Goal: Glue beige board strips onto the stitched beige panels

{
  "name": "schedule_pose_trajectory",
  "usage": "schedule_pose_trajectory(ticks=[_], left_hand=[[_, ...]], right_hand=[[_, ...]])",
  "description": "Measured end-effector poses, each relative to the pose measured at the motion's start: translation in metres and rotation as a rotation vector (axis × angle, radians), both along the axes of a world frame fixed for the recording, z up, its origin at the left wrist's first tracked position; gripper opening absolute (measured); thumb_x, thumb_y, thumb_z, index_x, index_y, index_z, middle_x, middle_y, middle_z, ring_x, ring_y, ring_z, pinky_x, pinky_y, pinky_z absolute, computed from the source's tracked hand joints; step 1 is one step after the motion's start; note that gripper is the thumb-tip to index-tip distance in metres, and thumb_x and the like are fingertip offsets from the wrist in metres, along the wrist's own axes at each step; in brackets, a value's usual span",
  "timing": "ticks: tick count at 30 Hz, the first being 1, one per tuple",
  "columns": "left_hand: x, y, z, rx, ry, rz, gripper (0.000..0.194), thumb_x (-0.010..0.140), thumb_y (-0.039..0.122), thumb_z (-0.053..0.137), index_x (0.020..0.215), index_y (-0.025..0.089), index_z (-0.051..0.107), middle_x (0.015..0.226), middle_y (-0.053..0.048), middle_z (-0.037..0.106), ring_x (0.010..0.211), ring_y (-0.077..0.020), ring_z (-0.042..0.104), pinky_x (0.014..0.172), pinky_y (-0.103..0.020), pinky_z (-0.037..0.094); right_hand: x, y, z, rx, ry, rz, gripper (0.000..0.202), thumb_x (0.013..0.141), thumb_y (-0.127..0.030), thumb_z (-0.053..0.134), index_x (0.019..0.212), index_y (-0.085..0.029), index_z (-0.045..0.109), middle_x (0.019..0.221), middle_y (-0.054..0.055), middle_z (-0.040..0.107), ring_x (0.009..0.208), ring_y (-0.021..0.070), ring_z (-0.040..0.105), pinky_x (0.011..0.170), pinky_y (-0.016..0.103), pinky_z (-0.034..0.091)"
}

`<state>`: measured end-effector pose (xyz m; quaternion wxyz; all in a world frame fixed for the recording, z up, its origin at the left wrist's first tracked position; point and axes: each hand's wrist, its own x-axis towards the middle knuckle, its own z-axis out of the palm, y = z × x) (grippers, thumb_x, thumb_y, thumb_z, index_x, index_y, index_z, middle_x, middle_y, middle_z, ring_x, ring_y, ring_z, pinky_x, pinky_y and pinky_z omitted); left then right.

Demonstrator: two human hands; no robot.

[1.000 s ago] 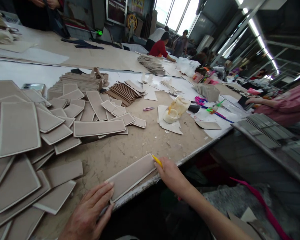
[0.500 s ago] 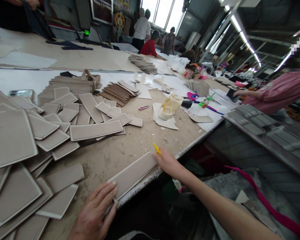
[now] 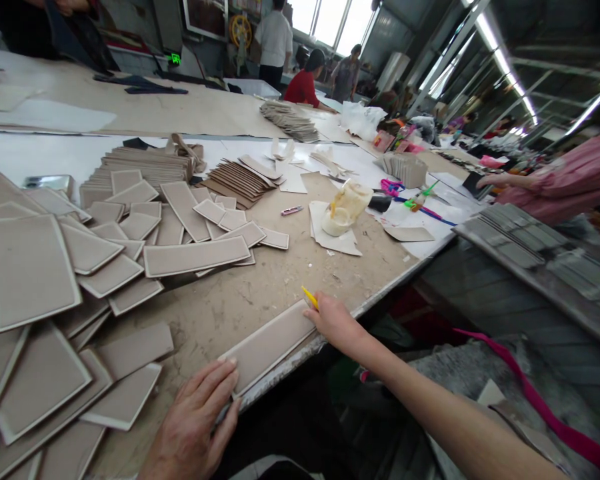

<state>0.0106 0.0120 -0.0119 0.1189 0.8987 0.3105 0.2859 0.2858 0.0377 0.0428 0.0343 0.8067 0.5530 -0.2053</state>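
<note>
A long beige panel (image 3: pixel 275 343) with pale borders lies along the table's front edge. My left hand (image 3: pixel 193 417) rests on its near left end, fingers stretched flat and the thumb apart at the edge. At the far right end, my right hand (image 3: pixel 333 320) is closed around a slim yellow pointed tool (image 3: pixel 309 297), its tip pointing up and left. The right fingers touch the panel's corner; what the fingertips do underneath is hidden. To the left spreads a loose heap of similar beige panels (image 3: pixel 195 257), several overlapping.
A glue-stained plastic container (image 3: pixel 349 208) sits on a scrap sheet ahead, near a small pink tool (image 3: pixel 292 210). Stacked brown pieces (image 3: pixel 241 183) stand farther back. Grey panels lie on a side bench (image 3: pixel 515 233) at right, where a person in a pink sleeve (image 3: pixel 560 177) stands.
The view has shifted slightly. The yellow tool's tip has tilted a little to the left; both hands stay at the panel's ends.
</note>
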Motion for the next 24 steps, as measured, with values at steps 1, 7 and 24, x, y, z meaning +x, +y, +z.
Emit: schedule_pose_trajectory(ticks=[1, 7, 24], left_hand=[[0.0, 0.0, 0.002, 0.008, 0.03, -0.005, 0.032, 0.086, 0.026, 0.052, 0.118, 0.018, 0.053, 0.116, -0.008, 0.059, 0.111, -0.022, 0.051, 0.091, -0.033, 0.047], [0.008, -0.002, 0.007, 0.074, 0.187, 0.038, 0.043, 0.082, 0.041, 0.057, 0.123, 0.026, 0.053, 0.109, -0.008, 0.059, 0.099, -0.0258, 0.054, 0.081, -0.039, 0.049], [0.016, -0.003, 0.009, 0.026, 0.171, 0.115, 0.038, 0.079, 0.028, 0.062, 0.117, 0.03, 0.055, 0.105, -0.006, 0.058, 0.094, -0.0234, 0.054, 0.08, -0.036, 0.048]], right_hand=[[-0.001, 0.0, -0.001, -0.002, -0.017, 0.014, 0.013, 0.086, -0.025, 0.054, 0.094, -0.015, 0.055, 0.089, 0.008, 0.064, 0.084, 0.0188, 0.06, 0.068, 0.024, 0.038], [-0.001, -0.003, -0.002, 0.005, -0.135, 0.111, 0.014, 0.088, -0.026, 0.051, 0.098, -0.017, 0.054, 0.095, 0.009, 0.062, 0.085, 0.0196, 0.061, 0.067, 0.026, 0.042], [-0.03, -0.007, -0.013, 0.165, -0.059, 0.289, 0.019, 0.091, -0.012, 0.039, 0.089, -0.013, 0.059, 0.084, 0.012, 0.063, 0.074, 0.0169, 0.061, 0.065, 0.029, 0.048]])
